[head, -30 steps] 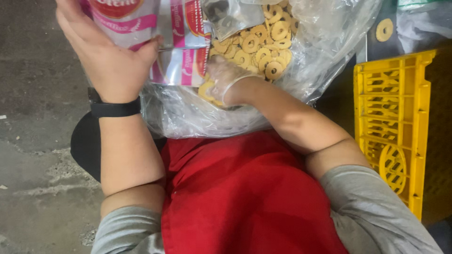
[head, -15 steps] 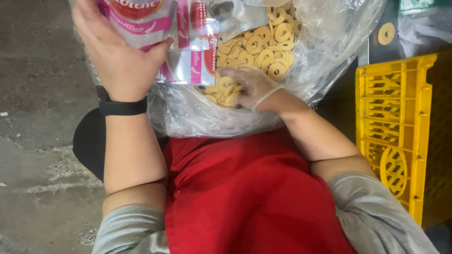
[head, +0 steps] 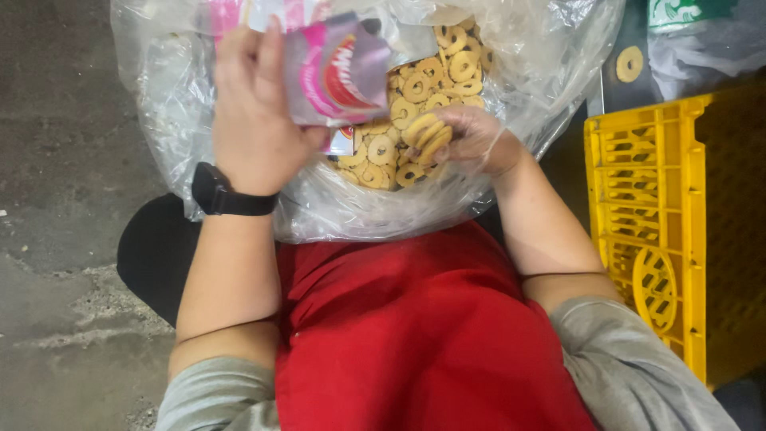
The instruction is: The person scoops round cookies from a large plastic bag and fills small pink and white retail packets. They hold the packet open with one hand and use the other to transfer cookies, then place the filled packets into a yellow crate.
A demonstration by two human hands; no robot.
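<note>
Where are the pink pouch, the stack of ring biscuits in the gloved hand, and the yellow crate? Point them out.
pink pouch (head: 339, 76), head view, on its front face.
stack of ring biscuits (head: 428, 137), head view, on the stacked edges.
yellow crate (head: 642, 231), head view, on its slotted side wall.

Left hand (head: 254, 112) raised with fingers curled closed; right hand (head: 471, 140) lower, fingers pinched, both forearms extended forward.

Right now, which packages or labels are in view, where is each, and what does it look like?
Pink and silver foil pouch: top centre, in left hand, crinkled, red emblem.
Large clear plastic bag: on the lap, holding ring-shaped biscuits; gloved right hand holds some.
Green-and-white label: top right corner, partly cut off.
</note>
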